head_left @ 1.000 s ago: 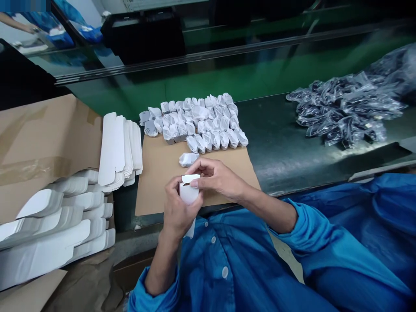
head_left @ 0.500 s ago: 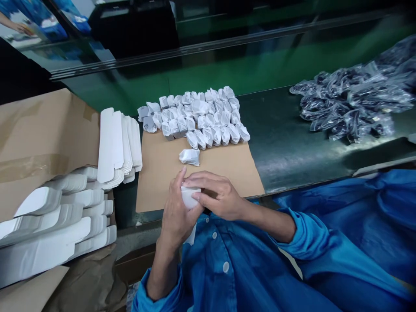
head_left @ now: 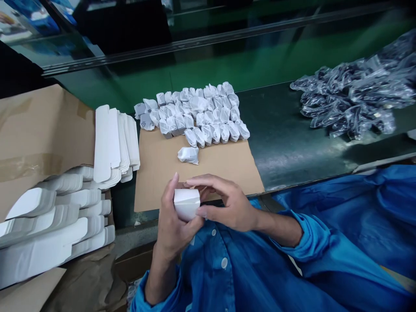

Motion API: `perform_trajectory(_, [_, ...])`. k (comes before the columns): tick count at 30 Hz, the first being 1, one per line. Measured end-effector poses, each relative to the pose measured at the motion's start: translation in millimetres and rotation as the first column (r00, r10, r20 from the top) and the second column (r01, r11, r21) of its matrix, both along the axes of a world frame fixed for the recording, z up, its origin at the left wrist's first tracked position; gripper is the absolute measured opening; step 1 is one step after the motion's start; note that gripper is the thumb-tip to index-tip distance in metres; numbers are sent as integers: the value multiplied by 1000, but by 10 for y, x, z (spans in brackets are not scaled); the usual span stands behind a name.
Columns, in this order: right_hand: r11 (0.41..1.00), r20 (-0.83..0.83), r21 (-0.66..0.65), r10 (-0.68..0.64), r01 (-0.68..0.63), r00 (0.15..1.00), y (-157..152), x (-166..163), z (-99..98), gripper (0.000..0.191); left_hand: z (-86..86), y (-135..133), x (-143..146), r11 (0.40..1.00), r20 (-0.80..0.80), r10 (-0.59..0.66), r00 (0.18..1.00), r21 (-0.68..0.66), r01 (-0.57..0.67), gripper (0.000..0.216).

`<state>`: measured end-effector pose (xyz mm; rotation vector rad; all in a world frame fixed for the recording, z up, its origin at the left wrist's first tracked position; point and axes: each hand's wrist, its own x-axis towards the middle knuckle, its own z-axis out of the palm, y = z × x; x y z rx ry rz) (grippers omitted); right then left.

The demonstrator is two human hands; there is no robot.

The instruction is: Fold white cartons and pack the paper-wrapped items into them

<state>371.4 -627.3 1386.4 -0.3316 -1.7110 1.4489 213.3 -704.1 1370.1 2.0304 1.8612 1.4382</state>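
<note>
Both hands hold a small white carton box [head_left: 186,203] just above my lap, at the near edge of a brown cardboard sheet [head_left: 162,160]. My left hand [head_left: 173,223] wraps round the box from below and behind, thumb up along its left side. My right hand [head_left: 224,203] pinches the box from the right, fingers curled over its top and lower corner. The box end facing me looks closed. One loose white-wrapped item [head_left: 188,154] lies on the sheet just beyond the hands.
Several white-wrapped items [head_left: 195,112] lie in rows at the sheet's far end. Flat white carton blanks [head_left: 113,143] are stacked at left, more of them [head_left: 48,225] in an open cardboard case. A heap of black parts in clear bags [head_left: 354,99] lies at right on the dark bench.
The open top flap of the box has been folded down and the box now shows a closed face. Both hands have drawn slightly nearer my body.
</note>
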Motion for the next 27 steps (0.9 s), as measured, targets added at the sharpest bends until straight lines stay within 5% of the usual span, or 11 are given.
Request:
perform_trajectory(2, [996, -6, -84, 2, -2, 1000, -7, 52, 61, 37, 27, -3, 16, 997, 4, -11, 1000, 73, 11, 92])
perform_trajectory(7, [987, 51, 12, -160, 159, 986, -43, 123, 231, 10, 67, 11, 39, 987, -44, -41, 998, 154, 47, 95])
perform_trajectory(13, [980, 91, 4, -199, 200, 976, -152, 68, 221, 5, -26, 21, 10, 966, -178, 35, 983, 257, 12, 102])
perform_trajectory(16, [965, 30, 107, -245, 240, 969, -166, 39, 176, 3, -35, 23, 5, 957, -189, 34, 981, 288, 22, 103])
perform_trajectory(21, [745, -10, 565, -422, 354, 906, -116, 67, 172, 3, 5, 22, 14, 974, -172, 25, 985, 228, 15, 94])
perform_trajectory(25, [708, -2, 642, -385, 296, 923, -54, 77, 164, 23, 4, 21, 14, 971, -103, -16, 995, 235, 40, 73])
perform_trajectory(27, [639, -47, 723, -334, 263, 941, -22, 51, 107, 16, -20, 19, 5, 976, -70, -46, 996, 210, 60, 64])
